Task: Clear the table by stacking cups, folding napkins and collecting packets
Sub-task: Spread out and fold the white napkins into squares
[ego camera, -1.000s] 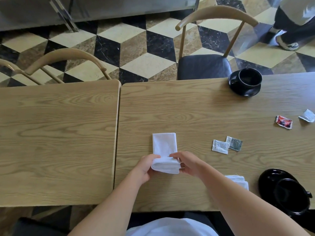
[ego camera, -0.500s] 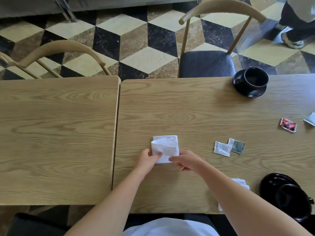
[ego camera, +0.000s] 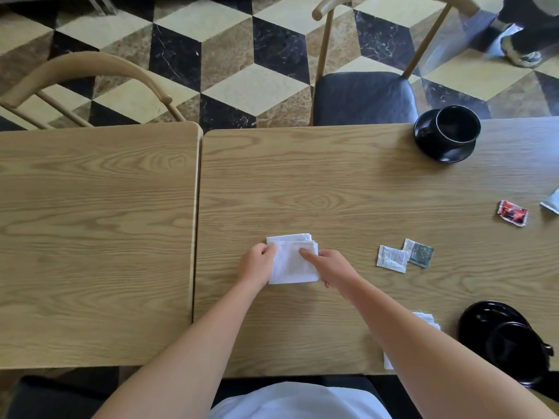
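Note:
A white napkin [ego camera: 292, 261] lies folded into a small square on the right-hand wooden table [ego camera: 332, 182]. My left hand [ego camera: 255, 266] holds its left edge. My right hand [ego camera: 331, 267] presses down on its right side with a finger on top. A second folded napkin [ego camera: 428, 322] peeks out from under my right forearm. Loose packets lie to the right: a white one [ego camera: 391, 259], a dark green one [ego camera: 420, 253], a red one [ego camera: 512, 213] and a pale one [ego camera: 551, 202] at the frame edge. One black cup on a saucer [ego camera: 447, 133] stands at the far edge, another [ego camera: 511, 343] at the near right.
A second wooden table [ego camera: 96, 237] adjoins on the left with a narrow gap between them. Two wooden chairs [ego camera: 363, 95] stand across the tables on a chequered floor. A person's feet [ego camera: 520, 46] are at the top right.
The near half of the long napkin has been folded away from me over the far half, and it now lies flat as a square under both hands.

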`<state>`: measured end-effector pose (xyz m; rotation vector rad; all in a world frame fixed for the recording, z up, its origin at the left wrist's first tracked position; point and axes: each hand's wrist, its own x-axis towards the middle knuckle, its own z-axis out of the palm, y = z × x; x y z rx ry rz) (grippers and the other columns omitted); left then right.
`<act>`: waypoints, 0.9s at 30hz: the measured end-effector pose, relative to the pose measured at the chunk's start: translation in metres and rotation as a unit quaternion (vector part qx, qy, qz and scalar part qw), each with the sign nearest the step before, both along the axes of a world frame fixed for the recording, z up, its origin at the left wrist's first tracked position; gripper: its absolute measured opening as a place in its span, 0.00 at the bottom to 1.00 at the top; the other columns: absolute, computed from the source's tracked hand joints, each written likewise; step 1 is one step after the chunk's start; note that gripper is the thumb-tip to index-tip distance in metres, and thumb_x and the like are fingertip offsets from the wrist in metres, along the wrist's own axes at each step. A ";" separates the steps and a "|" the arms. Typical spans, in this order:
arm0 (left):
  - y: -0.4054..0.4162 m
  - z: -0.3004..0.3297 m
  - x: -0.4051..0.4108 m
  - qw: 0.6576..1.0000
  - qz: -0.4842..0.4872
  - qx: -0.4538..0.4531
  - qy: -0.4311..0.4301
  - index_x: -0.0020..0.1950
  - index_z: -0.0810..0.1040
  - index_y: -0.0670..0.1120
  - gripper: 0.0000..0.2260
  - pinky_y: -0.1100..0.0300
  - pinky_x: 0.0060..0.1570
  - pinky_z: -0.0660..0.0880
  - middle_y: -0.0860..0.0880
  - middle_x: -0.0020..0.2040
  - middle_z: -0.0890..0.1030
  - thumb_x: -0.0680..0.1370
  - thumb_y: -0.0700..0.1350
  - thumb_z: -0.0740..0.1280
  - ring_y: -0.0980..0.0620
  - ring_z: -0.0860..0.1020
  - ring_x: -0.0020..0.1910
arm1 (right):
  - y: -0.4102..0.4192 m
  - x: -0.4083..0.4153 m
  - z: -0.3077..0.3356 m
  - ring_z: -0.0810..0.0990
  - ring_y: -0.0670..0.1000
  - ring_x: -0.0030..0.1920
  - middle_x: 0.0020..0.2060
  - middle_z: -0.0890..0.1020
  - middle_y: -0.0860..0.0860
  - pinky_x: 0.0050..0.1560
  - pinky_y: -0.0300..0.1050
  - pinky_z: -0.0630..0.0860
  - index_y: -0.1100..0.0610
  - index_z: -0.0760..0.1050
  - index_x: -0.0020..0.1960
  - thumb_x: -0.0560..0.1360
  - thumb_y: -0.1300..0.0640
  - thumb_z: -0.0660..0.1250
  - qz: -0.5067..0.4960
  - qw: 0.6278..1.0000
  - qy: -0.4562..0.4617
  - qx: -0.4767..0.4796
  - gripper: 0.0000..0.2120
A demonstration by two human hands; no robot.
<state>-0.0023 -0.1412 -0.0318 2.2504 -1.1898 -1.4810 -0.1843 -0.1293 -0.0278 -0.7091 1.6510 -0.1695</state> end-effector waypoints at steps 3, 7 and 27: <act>-0.002 -0.001 -0.001 1.000 0.004 -0.009 -0.011 0.35 0.64 0.49 0.19 0.56 0.30 0.60 0.54 0.30 0.69 0.78 0.54 0.68 0.51 0.66 0.29 | -0.004 0.002 -0.003 0.66 0.50 0.28 0.31 0.69 0.48 0.29 0.42 0.61 0.54 0.71 0.38 0.77 0.39 0.65 0.022 0.999 0.041 -0.027 0.20; -0.003 -0.002 -0.003 0.997 -0.029 -0.033 -0.059 0.38 0.62 0.47 0.17 0.53 0.34 0.60 0.52 0.31 0.68 0.81 0.52 0.64 0.47 0.66 0.32 | -0.006 0.011 -0.008 0.62 0.49 0.29 0.26 0.64 0.46 0.32 0.45 0.58 0.52 0.58 0.31 0.77 0.40 0.63 0.051 0.989 0.091 -0.103 0.25; 0.014 -0.001 -0.020 0.938 0.044 -0.338 -0.070 0.53 0.74 0.42 0.04 0.55 0.46 0.73 0.48 0.48 0.77 0.79 0.37 0.64 0.49 0.74 0.44 | -0.022 0.060 -0.012 0.79 0.62 0.52 0.54 0.82 0.58 0.52 0.54 0.74 0.63 0.82 0.54 0.72 0.70 0.72 0.141 0.803 0.172 -0.553 0.12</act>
